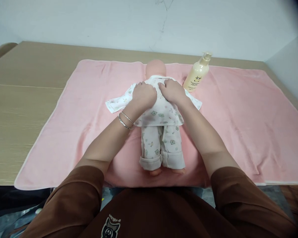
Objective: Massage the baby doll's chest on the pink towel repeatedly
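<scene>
Left hand point(144, 96) rests on the upper part of the white printed shirt point(161, 115) of a doll point(156, 68), with its fingers curled inward almost like a fist; I cannot tell if it has cloth pinched inside. Right hand point(172, 91) lies on the same shirt, at three o'clock from the left one and a little apart from it, fingers bent and thumb pointing toward the middle; also here I cannot tell whether it grips the cloth.

The doll lies lengthwise on a pink blanket point(238, 125), between the two forearms, its round head at twelve o'clock and its feet at six, below the turned-up cuffs of the printed trousers point(172, 142). One sleeve spreads toward nine o'clock, the other toward four. At two o'clock from the right hand, a cream pump bottle point(196, 74) stands on the blanket. Toward nine o'clock, beyond the blanket, the wooden tabletop point(27, 72) shows.
</scene>
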The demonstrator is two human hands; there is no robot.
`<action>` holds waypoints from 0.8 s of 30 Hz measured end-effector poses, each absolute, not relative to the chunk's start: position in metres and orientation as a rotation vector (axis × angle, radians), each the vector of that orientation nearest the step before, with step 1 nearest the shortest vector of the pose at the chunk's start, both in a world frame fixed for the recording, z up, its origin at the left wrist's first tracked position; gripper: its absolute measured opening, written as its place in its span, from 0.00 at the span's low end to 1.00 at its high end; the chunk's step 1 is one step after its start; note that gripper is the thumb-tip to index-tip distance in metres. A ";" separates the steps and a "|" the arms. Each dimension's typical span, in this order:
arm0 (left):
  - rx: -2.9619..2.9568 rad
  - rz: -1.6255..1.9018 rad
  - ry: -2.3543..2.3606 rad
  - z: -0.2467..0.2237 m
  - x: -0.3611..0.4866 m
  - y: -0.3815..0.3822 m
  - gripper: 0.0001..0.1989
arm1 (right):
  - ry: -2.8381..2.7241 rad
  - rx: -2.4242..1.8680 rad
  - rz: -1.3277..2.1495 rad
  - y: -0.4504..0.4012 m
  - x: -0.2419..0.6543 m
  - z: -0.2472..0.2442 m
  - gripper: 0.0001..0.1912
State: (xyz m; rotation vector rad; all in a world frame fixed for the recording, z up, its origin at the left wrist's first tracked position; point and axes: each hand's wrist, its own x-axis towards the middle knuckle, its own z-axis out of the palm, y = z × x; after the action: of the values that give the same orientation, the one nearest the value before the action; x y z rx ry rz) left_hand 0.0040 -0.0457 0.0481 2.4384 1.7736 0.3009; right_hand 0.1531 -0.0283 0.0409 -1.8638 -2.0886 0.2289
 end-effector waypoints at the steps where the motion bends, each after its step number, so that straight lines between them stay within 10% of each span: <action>1: 2.424 0.272 1.783 0.052 0.006 -0.050 0.22 | -2.082 -1.858 0.221 -0.025 0.155 0.039 0.31; 24: 2.321 0.493 1.773 0.031 0.000 -0.022 0.24 | -2.121 -1.845 0.131 -0.035 0.141 0.040 0.31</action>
State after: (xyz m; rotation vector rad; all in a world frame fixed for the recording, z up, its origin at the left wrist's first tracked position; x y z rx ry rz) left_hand -0.0001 -0.0215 0.0314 2.3211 1.7734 0.4925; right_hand 0.1406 -0.0348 0.0404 -1.8446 -2.1207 0.1311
